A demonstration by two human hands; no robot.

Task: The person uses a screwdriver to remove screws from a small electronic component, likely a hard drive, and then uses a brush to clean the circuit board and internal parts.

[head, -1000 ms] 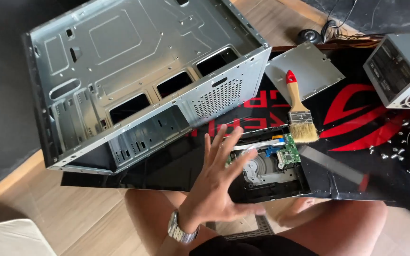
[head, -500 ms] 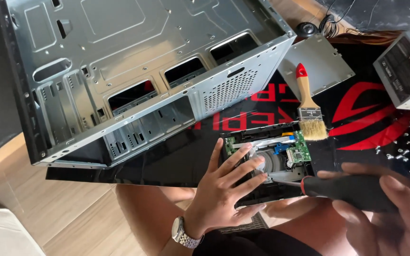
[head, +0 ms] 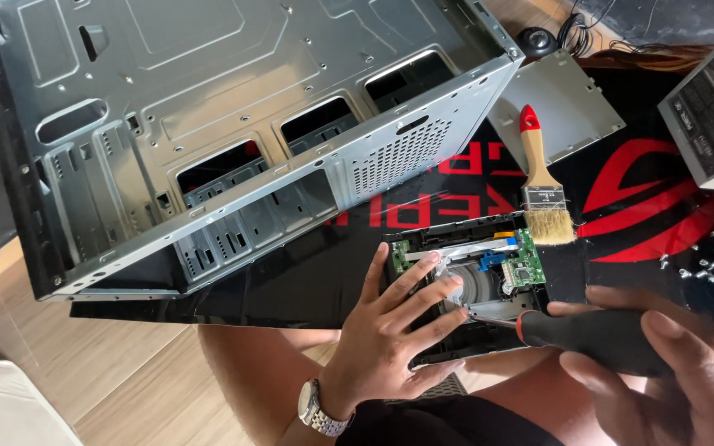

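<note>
The big empty steel case (head: 233, 140) crowds the tabletop's far-left corner, while at the near edge the left hand (head: 398, 330) lies spread, fingers splayed, on the opened optical drive (head: 473, 277) – gripping nothing – and the right hand (head: 663, 363) is clenched round a black-handled screwdriver (head: 597, 334) whose tip could slip onto the green circuit board (head: 524, 263).

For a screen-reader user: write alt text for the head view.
A left hand steadies an opened optical drive while the right hand holds a black-handled screwdriver to it. An empty metal computer case and a paintbrush lie nearby.

head view | looks steeply down | close above desk mat (head: 291, 281)
</note>
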